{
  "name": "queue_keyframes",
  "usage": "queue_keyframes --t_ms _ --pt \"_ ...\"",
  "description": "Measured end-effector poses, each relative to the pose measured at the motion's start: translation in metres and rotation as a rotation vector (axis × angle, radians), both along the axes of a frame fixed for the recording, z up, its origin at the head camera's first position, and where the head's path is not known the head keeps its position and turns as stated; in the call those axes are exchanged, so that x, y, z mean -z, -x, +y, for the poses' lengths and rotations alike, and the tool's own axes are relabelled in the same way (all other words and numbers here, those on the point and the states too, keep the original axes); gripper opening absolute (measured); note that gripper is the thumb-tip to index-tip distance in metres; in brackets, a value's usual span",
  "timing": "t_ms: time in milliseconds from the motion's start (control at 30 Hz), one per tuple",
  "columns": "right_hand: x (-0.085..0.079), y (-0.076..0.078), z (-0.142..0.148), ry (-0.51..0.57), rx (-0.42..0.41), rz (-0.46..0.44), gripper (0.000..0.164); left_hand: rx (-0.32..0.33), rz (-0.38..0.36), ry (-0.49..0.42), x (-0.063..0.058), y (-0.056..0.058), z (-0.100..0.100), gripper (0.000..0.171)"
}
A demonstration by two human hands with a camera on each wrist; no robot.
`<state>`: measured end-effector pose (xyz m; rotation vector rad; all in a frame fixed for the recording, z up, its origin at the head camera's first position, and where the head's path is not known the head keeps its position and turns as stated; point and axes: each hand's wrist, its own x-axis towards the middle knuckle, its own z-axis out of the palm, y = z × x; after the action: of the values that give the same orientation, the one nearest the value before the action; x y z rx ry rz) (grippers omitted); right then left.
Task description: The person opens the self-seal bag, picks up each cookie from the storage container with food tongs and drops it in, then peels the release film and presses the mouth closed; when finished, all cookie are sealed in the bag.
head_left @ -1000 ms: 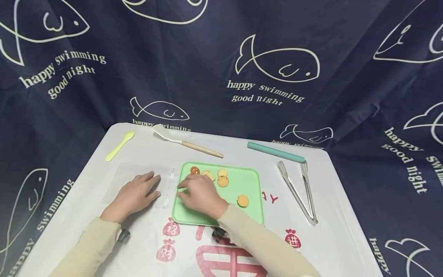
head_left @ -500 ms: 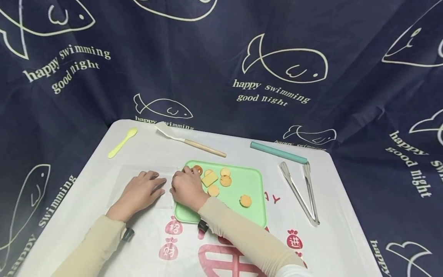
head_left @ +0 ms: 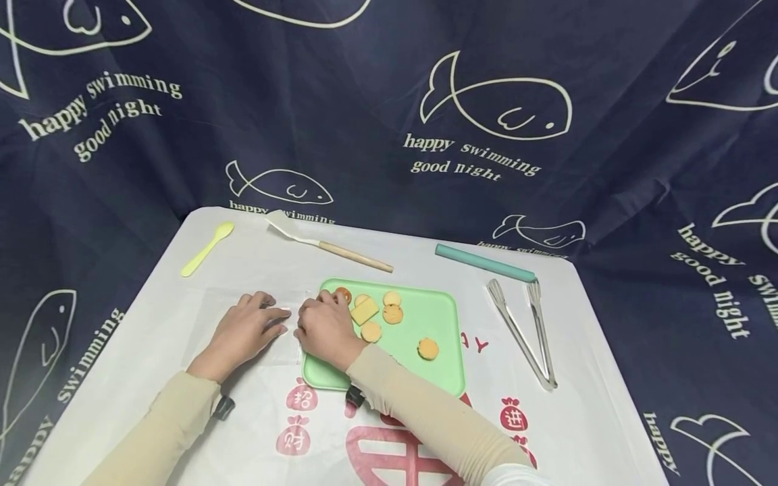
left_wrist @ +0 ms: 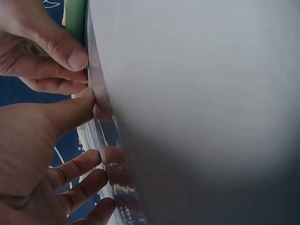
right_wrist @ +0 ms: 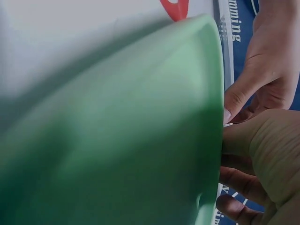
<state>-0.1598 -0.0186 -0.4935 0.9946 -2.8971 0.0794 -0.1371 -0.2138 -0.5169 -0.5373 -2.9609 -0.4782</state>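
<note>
A clear plastic bag [head_left: 203, 317] lies flat at the left of the table, its open side next to the green tray [head_left: 437, 378]. My left hand [head_left: 240, 337] rests on the bag, fingers spread and mostly straight, as the left wrist view also shows. My right hand [head_left: 328, 331] is at the tray's left rim, with fingers bent and thumb and forefinger close together on the bag's edge. The grip itself is partly hidden. On the tray are several cookies, including a round cookie [head_left: 428, 349], a square cracker [head_left: 365, 310] and a pretzel [head_left: 343, 295] partly behind my right hand.
Along the back lie a yellow spoon [head_left: 208, 250], a spatula [head_left: 355, 256] with a wooden handle, and a teal stick [head_left: 486, 263]. Metal tongs [head_left: 516, 331] lie spread to the tray's right. A dark fish-print cloth [head_left: 365, 121] hangs behind the white table.
My right hand has moved left from over the tray to its left rim and the bag's edge, uncovering a round cookie. My left hand has stayed on the bag, shifting slightly.
</note>
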Motion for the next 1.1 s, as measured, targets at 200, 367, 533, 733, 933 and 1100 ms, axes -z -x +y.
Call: queue_keyframes --t_ms 200,367,533,733,933,1100 --pt "0.000 0.001 0.000 0.005 0.001 -0.003 0.012 -0.003 -0.006 -0.001 -0.005 -0.002 0.003 0.035" --pt "-0.001 0.001 -0.001 -0.010 0.004 -0.001 0.014 -0.014 -0.007 -0.012 -0.006 -0.002 0.005 0.032" --pt "-0.002 0.000 -0.001 -0.018 0.004 0.002 0.015 -0.025 0.021 -0.031 -0.006 -0.004 0.006 0.023" --pt "-0.001 0.000 -0.001 -0.020 0.002 0.002 0.018 -0.056 0.041 -0.074 -0.005 -0.003 0.005 0.011" --pt "0.000 0.000 -0.001 -0.012 -0.011 0.006 0.020 -0.108 -0.011 -0.167 -0.008 0.000 0.002 0.010" --pt "0.000 0.000 0.000 -0.014 -0.011 0.014 0.022 -0.115 -0.005 -0.237 -0.014 0.003 -0.001 0.006"
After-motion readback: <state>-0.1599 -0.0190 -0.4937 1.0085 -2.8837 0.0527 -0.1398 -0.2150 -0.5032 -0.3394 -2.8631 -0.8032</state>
